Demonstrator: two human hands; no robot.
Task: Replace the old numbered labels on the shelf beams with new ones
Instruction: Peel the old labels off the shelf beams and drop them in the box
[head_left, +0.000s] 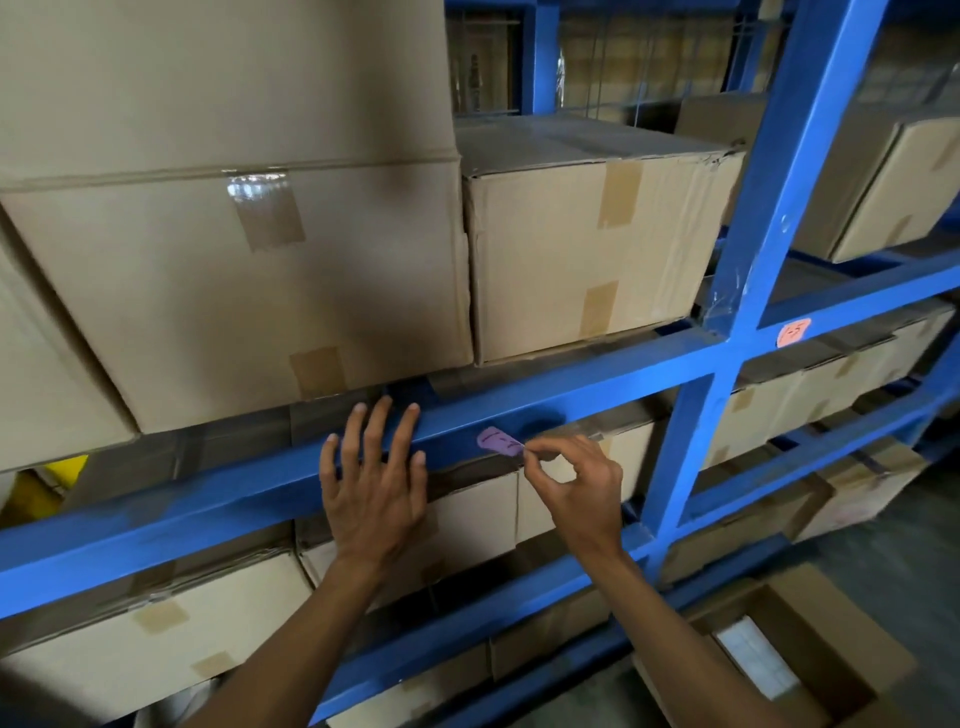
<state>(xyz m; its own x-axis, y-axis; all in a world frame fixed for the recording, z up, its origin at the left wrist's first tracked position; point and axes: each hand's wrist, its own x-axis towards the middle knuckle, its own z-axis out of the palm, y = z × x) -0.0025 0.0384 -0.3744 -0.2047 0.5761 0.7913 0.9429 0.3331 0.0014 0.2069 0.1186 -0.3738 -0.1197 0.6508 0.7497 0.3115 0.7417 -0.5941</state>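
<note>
Purple label (500, 441), with dark marks too blurred to read, sits on the front face of the blue shelf beam (218, 496), its right edge pinched between thumb and forefinger of the right hand (574, 486), while the left hand (375, 480) lies flat and spread on the beam just beside it, gripping nothing. Whether this label is an old one coming off or a new one going on cannot be told, so this spot looks mid-swap at best. An orange label (793, 332) marked with a number remains on the next bay's beam beyond the upright (748, 270), below stacked cardboard boxes (597, 244), so more beams likely wait.
</note>
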